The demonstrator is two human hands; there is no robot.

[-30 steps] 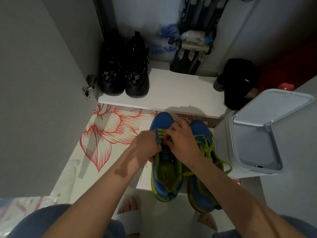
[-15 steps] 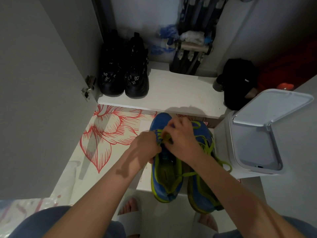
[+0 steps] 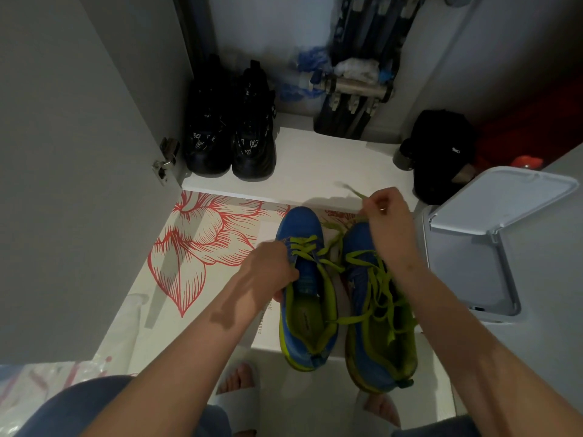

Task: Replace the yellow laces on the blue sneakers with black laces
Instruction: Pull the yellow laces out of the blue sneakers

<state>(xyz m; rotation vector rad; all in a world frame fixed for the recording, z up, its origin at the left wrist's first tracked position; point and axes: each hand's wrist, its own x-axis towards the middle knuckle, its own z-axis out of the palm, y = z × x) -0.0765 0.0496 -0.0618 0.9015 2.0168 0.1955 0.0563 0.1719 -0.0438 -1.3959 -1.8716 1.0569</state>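
Two blue sneakers with yellow-green lining stand side by side on a flower-printed box. My left hand [image 3: 269, 266] grips the left sneaker [image 3: 304, 288] at its side, by the lower eyelets. My right hand [image 3: 386, 212] is raised above the toe of the right sneaker [image 3: 378, 313] and pinches a yellow lace [image 3: 331, 244] that runs taut from the left sneaker's eyelets up to my fingers, its blurred free end sticking out beyond them. The right sneaker's yellow lace lies loose across its tongue. No black laces are in view.
A pair of black shoes [image 3: 230, 130] stands on the white cupboard shelf [image 3: 315, 165] behind. A black cap [image 3: 441, 152] lies at the shelf's right. An open white bin [image 3: 492, 241] stands right of the sneakers. A grey cupboard door [image 3: 79, 152] fills the left.
My right hand has risen up and to the right from the left sneaker's eyelets, drawing the yellow lace out with it. My left hand stays on the left sneaker.
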